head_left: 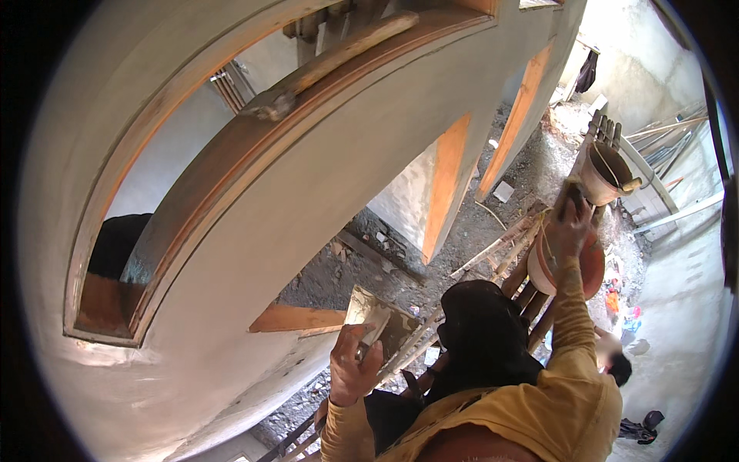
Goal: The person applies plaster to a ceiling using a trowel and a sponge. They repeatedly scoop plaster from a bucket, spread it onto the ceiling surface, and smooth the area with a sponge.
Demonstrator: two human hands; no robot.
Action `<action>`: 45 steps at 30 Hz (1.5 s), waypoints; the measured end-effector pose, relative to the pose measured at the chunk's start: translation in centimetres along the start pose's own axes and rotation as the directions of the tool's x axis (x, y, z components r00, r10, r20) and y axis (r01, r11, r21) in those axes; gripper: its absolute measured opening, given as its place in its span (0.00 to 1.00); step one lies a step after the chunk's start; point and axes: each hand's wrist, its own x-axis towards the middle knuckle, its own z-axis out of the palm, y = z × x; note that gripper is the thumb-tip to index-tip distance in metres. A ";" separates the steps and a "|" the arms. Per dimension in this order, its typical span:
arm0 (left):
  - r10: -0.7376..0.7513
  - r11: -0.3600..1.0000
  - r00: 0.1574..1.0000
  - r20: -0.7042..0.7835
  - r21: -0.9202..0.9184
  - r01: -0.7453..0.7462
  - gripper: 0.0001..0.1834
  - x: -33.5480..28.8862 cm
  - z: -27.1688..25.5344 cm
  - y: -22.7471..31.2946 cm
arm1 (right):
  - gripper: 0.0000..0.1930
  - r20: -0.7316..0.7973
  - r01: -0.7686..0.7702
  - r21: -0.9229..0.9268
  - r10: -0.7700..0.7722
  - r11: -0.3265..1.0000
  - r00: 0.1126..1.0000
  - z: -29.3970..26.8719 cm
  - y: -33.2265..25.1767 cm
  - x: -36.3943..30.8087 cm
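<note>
My left hand (355,365) is closed around the handle of a plastering trowel (371,314). Its flat metal blade is smeared and tilts up close to the wall. My right arm stretches forward to the right, and my right hand (573,229) grips a small dark block-like thing (570,195), whose kind I cannot make out. Just beyond it, a grey-white bucket (608,174) with a wire handle sits on wooden poles. A reddish round tub (590,266) is partly hidden under my right forearm.
A smooth grey plastered wall (254,239) runs along the left, with a wood-framed opening (165,231) and a rough pole (339,61) on its ledge. Below are timber scaffold poles (531,296) and a rubble-strewn floor (323,269). Another person (616,366) is lower right.
</note>
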 end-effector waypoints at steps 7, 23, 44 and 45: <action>0.049 0.998 0.999 -0.001 0.028 -0.049 0.14 3.5 5.9 -2.7 | 0.19 0.356 -0.318 -0.608 0.608 0.727 0.710 -5.5 16.4 -5.1; -0.152 0.984 0.986 0.064 0.101 0.145 0.15 4.7 11.3 -6.1 | 0.16 0.681 0.193 -0.689 0.532 0.698 0.503 -11.0 14.8 1.2; -0.029 0.979 0.998 0.056 0.206 0.017 0.12 3.8 11.0 -5.8 | 0.15 0.091 0.068 0.481 -0.127 0.874 0.988 9.0 -7.0 5.2; -0.128 0.973 0.989 0.070 0.200 0.112 0.14 4.0 11.2 -5.4 | 0.15 0.048 0.055 0.585 -0.102 0.809 0.994 11.2 -10.8 5.9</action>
